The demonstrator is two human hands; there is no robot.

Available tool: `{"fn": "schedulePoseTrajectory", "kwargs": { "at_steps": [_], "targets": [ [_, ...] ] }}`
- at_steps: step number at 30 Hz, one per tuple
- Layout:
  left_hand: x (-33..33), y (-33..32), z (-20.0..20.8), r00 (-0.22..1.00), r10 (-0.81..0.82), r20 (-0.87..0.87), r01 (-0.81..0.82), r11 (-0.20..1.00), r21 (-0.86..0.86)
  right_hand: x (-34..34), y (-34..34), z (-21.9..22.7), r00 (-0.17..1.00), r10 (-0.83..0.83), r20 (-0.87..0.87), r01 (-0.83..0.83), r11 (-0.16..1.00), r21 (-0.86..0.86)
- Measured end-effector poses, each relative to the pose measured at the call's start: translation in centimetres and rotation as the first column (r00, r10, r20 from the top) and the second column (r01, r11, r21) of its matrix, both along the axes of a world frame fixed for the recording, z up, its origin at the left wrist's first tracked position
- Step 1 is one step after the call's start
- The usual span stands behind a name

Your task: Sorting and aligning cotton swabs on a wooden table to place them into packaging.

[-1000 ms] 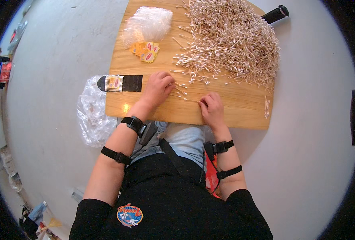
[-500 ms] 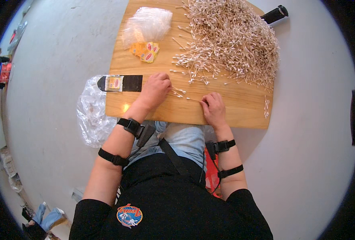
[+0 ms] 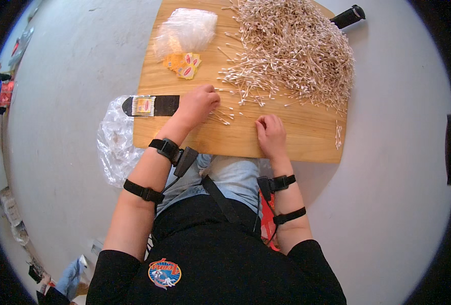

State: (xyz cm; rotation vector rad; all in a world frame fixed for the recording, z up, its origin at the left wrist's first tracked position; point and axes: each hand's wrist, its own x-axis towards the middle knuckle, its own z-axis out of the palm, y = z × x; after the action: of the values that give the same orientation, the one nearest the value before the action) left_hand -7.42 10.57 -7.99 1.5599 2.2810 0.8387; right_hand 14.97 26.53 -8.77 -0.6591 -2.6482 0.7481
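My left hand [image 3: 199,105] is closed over the wooden table, fingers curled down. Several loose cotton swabs [image 3: 225,116] fan out from beneath its fingers, their white tips to the right. Near the front edge, my right hand [image 3: 271,136] has its fingers bent together; whatever is in them, if anything, is hidden. Beside my left wrist lies a black strip [image 3: 167,105] reaching past the left table edge. On it rests a flat pack of cotton swabs [image 3: 143,105] in a row with a yellow-orange card. A big heap of cotton swabs [image 3: 302,51] covers the far right.
Clear plastic bags [image 3: 187,30] are stacked at the far left, with orange and yellow cards [image 3: 185,65] before them. A few swabs [image 3: 338,136] lie by the right edge. A crumpled clear bag [image 3: 114,147] hangs beyond the left edge. A black cylinder [image 3: 348,18] juts out far right.
The cotton swab that stuck out from my right fingers no longer shows there. My right hand has shifted slightly, and the swabs by my left hand are spread a little differently.
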Motion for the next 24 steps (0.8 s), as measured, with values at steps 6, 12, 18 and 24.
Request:
{"fn": "schedulePoseTrajectory", "kwargs": {
  "at_steps": [6, 12, 18, 24],
  "targets": [
    [0.0, -0.7, -1.4, 0.999, -0.052, 0.013, 0.051, 0.995, 0.090, -2.9, -1.0, -0.4, 0.999, -0.028, 0.017, 0.027, 0.997, 0.077],
    [1.6, -2.3, -1.3, 0.998, 0.029, 0.049, -0.038, 0.980, 0.196, -5.8, -2.3, -0.8, 0.999, 0.036, 0.002, -0.036, 0.996, 0.083],
    [3.7, -4.3, -1.5, 0.976, 0.170, 0.133, -0.194, 0.961, 0.198, -6.6, -3.2, 0.0, 0.991, 0.121, -0.050, -0.125, 0.988, -0.092],
    [4.6, -4.2, -2.0, 0.972, 0.233, 0.006, -0.229, 0.948, 0.222, -5.9, -3.4, 0.4, 0.972, 0.220, -0.082, -0.225, 0.972, -0.063]
  ]
}}
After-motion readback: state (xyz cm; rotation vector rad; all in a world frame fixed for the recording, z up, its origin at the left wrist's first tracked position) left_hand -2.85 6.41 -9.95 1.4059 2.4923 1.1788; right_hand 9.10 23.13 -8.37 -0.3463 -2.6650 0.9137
